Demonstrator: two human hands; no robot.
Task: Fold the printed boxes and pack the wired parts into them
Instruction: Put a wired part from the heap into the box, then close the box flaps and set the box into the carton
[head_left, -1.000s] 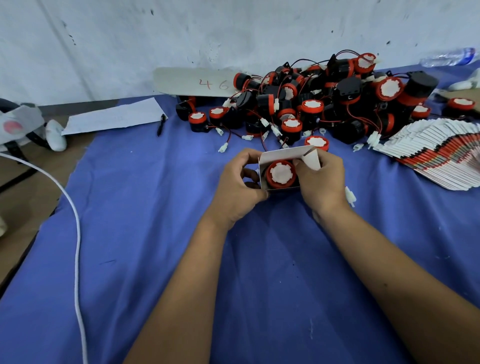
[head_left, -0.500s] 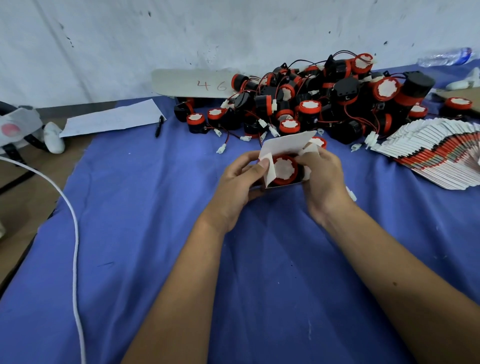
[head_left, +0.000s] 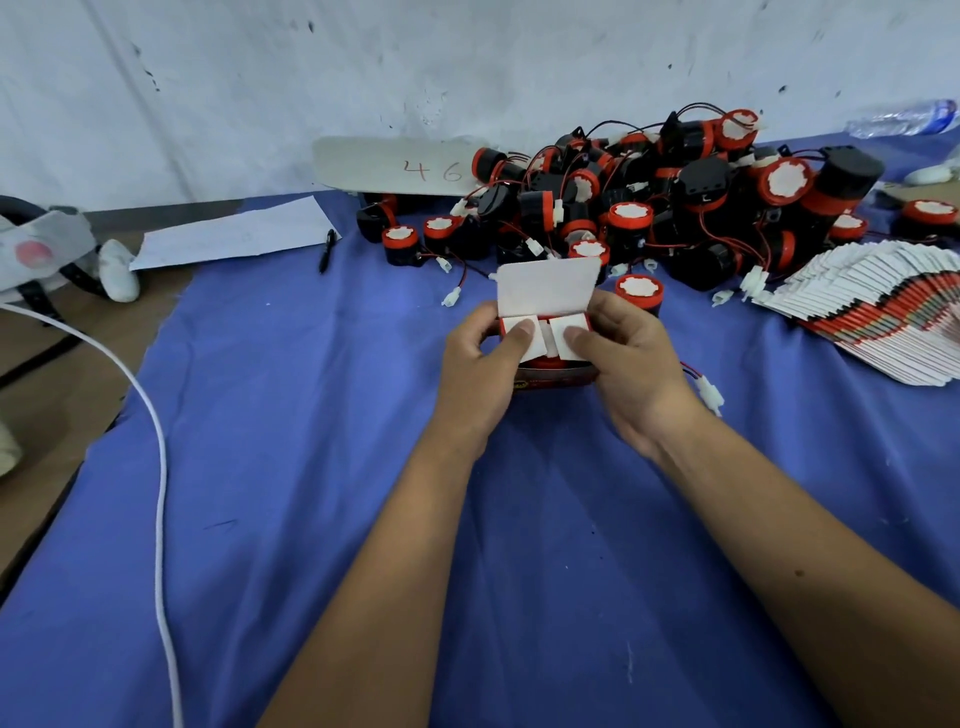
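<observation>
Both my hands are on one small printed box, held just above the blue cloth covering the surface, a little nearer to me than the pile of parts.

Left hand: fingers curled round the box's left side, thumb pressing the left inner flap down flat.

Right hand: curled round the right side, thumb on the right inner flap. The two flaps nearly meet over the opening. A bit of red shows between and below them; I cannot tell how the part sits inside.

The long lid flap stands upright at the far edge, white side toward me, not yet folded over.

A red-and-black wire with a white plug trails out past my right wrist and lies outside the box.

Behind the box: heap of black-and-red wired parts against the wall. To the right, a fanned stack of flat unfolded boxes. Far left of the cloth: a sheet of paper with a black pen beside it. A white cable runs down the left edge.
</observation>
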